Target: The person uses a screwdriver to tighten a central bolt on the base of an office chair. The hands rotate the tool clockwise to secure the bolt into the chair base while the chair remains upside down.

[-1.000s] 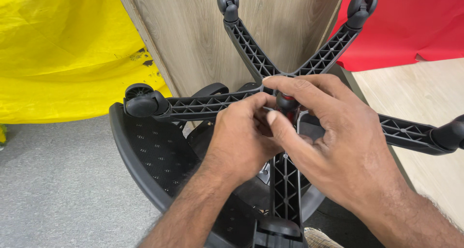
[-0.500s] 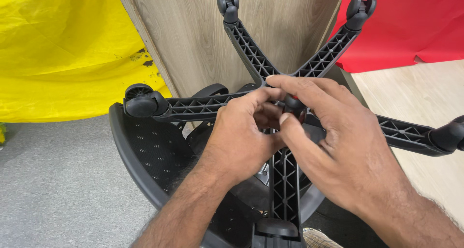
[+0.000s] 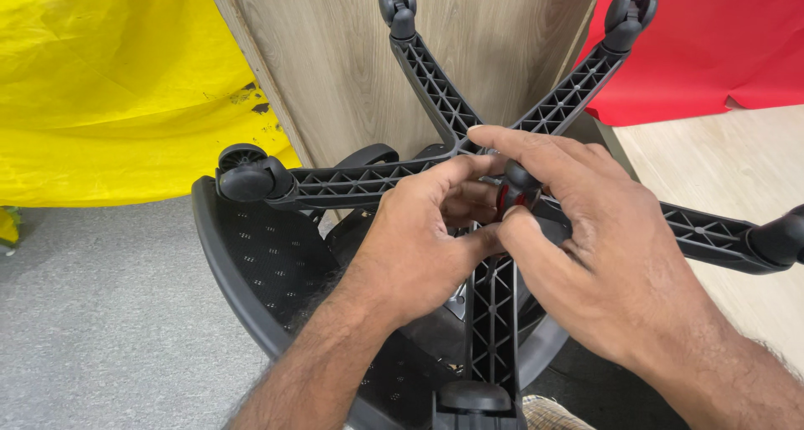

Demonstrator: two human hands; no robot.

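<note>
An office chair lies upside down with its black five-arm base [image 3: 368,181] facing me. Both hands meet at the hub, where the arms join. My right hand [image 3: 586,254] grips a small black-and-red tool handle [image 3: 512,192] between thumb and fingers. My left hand [image 3: 419,246] curls in from the left. Its thumb and forefinger pinch the tool's short metal shaft, right against the hub. The hub itself is mostly hidden by my fingers.
Casters sit at the arm ends: left [image 3: 245,175], top [image 3: 397,0], top right [image 3: 630,10], right [image 3: 779,239] and bottom [image 3: 474,396]. The black mesh seat [image 3: 260,262] lies beneath. Behind are a wood panel [image 3: 352,70], yellow sheet [image 3: 109,95] and red sheet [image 3: 712,45]. Grey carpet [image 3: 100,329] lies to the left.
My right fingers have turned around the tool, so its red part now shows between them. My left fingers have closed in nearer the hub. The chair base has not moved.
</note>
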